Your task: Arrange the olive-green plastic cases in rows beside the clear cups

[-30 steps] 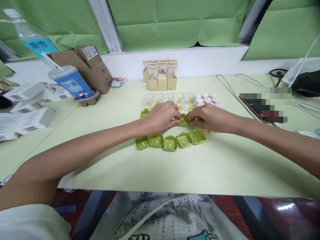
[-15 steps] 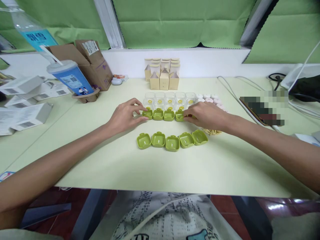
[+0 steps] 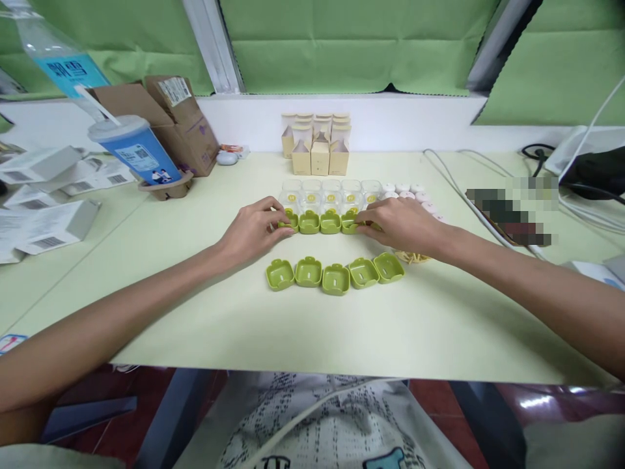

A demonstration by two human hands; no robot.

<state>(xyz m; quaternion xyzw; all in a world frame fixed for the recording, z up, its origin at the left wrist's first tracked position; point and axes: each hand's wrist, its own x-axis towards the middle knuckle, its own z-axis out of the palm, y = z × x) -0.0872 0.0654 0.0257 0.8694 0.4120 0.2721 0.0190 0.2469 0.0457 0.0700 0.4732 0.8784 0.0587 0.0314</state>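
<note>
A row of small green plastic dishes (image 3: 309,222) stands against clear square containers (image 3: 331,193) with yellow round marks. My left hand (image 3: 256,228) is at the row's left end, its thumb and fingers closed on the leftmost green dish (image 3: 291,220). At the other end, my right hand (image 3: 403,225) has its fingers bent round the rightmost dish, which it mostly hides. Nearer to me lies a second, uneven row of the same green dishes (image 3: 336,280), touched by neither hand.
White round caps (image 3: 430,207) and a bundle of yellowish bands (image 3: 413,257) lie by my right hand. Small open cartons (image 3: 319,158) stand at the back. On the left are a blue cup (image 3: 139,153), a cardboard box (image 3: 190,133) and white boxes (image 3: 61,228). Cables (image 3: 454,185) run at right.
My left hand has shifted slightly right, pressing the leftmost dish closer to its neighbour. The far row sits tighter and straighter. My right hand has hardly moved.
</note>
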